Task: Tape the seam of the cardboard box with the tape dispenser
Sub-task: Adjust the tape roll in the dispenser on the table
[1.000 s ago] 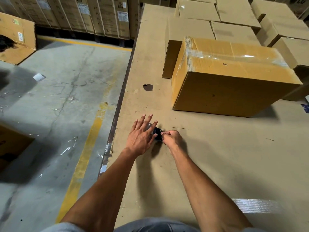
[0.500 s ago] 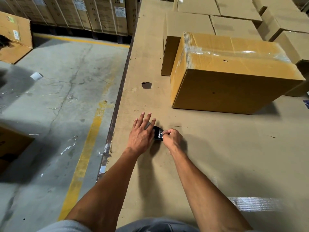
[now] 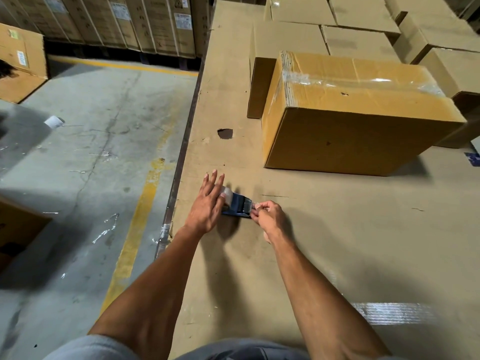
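A dark blue tape dispenser with a clear roll lies on the cardboard-covered work surface. My left hand rests flat over its roll end, fingers spread. My right hand pinches the clear tape end at the dispenser's blade side. The cardboard box stands beyond them to the right, apart from both hands, with clear tape along its top seam and over its left edge.
More closed boxes crowd the back and right of the surface. A small hole marks the cardboard. The surface's left edge drops to a concrete floor with a yellow line. A strip of tape is stuck near me.
My right hand has drawn the tape end slightly out to the right, so more of the dispenser shows between my hands. My left hand stays on the roll.
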A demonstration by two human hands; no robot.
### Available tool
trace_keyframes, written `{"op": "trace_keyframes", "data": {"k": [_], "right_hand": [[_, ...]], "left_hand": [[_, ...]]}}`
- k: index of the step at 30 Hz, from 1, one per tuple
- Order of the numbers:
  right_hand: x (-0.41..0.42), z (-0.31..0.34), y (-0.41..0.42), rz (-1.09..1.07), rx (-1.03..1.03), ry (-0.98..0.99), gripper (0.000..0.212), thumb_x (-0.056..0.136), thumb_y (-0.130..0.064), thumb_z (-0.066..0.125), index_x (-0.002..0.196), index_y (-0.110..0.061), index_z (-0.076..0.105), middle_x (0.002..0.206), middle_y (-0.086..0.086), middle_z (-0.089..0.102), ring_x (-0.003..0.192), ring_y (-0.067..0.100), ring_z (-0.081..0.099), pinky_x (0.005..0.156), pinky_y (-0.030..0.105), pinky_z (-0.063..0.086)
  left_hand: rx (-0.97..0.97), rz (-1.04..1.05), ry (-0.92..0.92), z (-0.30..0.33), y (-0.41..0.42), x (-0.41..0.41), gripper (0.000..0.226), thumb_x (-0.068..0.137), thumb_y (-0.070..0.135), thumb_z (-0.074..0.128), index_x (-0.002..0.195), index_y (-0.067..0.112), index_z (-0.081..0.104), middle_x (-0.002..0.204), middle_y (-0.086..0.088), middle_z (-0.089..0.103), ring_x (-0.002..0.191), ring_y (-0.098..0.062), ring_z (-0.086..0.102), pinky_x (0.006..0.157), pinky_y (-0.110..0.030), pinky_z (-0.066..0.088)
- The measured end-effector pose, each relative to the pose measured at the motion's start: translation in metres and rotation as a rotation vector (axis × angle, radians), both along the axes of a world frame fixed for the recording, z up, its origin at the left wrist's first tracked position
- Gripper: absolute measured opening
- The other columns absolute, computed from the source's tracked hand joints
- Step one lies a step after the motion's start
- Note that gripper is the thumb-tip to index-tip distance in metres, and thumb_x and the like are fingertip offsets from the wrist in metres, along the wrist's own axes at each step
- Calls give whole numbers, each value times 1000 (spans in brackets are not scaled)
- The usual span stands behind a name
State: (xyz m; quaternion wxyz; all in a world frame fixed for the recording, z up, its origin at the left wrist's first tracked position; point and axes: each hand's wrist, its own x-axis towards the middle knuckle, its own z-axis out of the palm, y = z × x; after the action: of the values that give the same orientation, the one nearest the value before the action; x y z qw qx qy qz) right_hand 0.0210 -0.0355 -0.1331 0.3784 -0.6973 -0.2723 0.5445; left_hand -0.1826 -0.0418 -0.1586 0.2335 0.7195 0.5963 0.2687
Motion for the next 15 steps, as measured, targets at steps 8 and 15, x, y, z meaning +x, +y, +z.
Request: {"op": "trace_keyframes", "data": {"k": [8,15], "right_hand": [[4,5,2,20,-44,59,7,102,4,51,104,-1,55,111,31,67,100,36,66,93,43,59],[7,3,2,15,-47,95,24,105,2,48,86,-12,52,116,34,66,99,32,65,77,26,60]], "left_hand": [[-27,-14,444,24,1,43,73,108,51,12,174,18,8,181,-6,-5,167,-23,-11,137,-47,1],[-38,-56,517,23,2,42,66,113,43,14,173,15,22,182,-5,1,168,-24,-8,137,-48,4]]}}
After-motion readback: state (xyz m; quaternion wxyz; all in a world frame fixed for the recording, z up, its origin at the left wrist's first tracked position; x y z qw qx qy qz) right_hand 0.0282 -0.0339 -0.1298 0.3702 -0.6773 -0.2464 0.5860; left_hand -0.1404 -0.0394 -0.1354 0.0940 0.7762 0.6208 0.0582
